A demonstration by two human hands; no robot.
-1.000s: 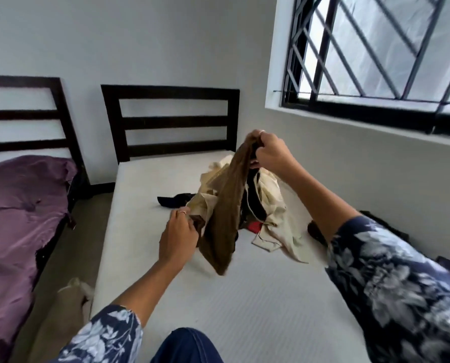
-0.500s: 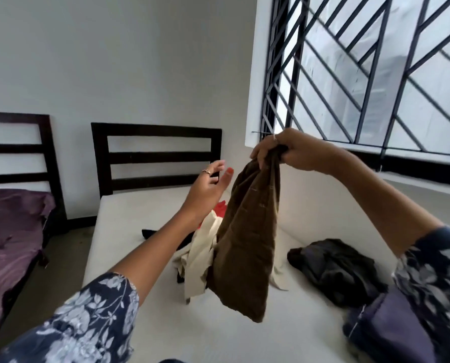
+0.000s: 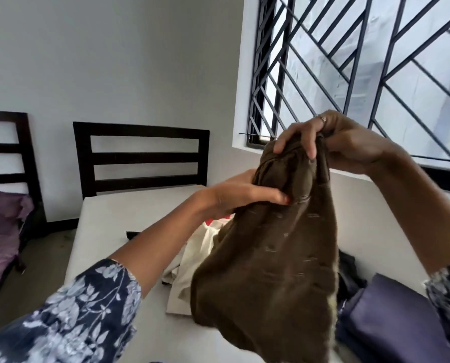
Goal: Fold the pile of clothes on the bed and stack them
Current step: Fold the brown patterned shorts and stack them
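**Brown garment lifted clear, folding barely begun**

A grey-walled bedroom: at far left a bed with a rumpled purple cover (image 3: 1, 231), then a dark wooden slatted headboard (image 3: 142, 158) at the head of the bare white mattress (image 3: 108, 231), and at right a window behind a black diagonal metal grille (image 3: 349, 74).

The left hand (image 3: 239, 195), reaching from a navy floral sleeve (image 3: 69, 318), grips the olive-brown knitted garment (image 3: 268, 279) a little below its bunched top, fingers curled into the cloth. The right hand (image 3: 331, 142) clenches that top edge higher up, in front of the window. The garment hangs in the air above the mattress, its long axis roughly vertical, top gathered at the hands and the wider loose end pointing down toward the camera.

Beneath and behind it the pile waits: a cream cloth (image 3: 192, 260) with a red scrap (image 3: 213, 221) showing, and a crumpled black garment (image 3: 349, 273) to the right. At lower right lies a smooth purple-grey fabric (image 3: 386, 310); whether it is a folded piece I cannot tell. By my reading, nearly all the folding remains, and this piece has yet to be opened out.
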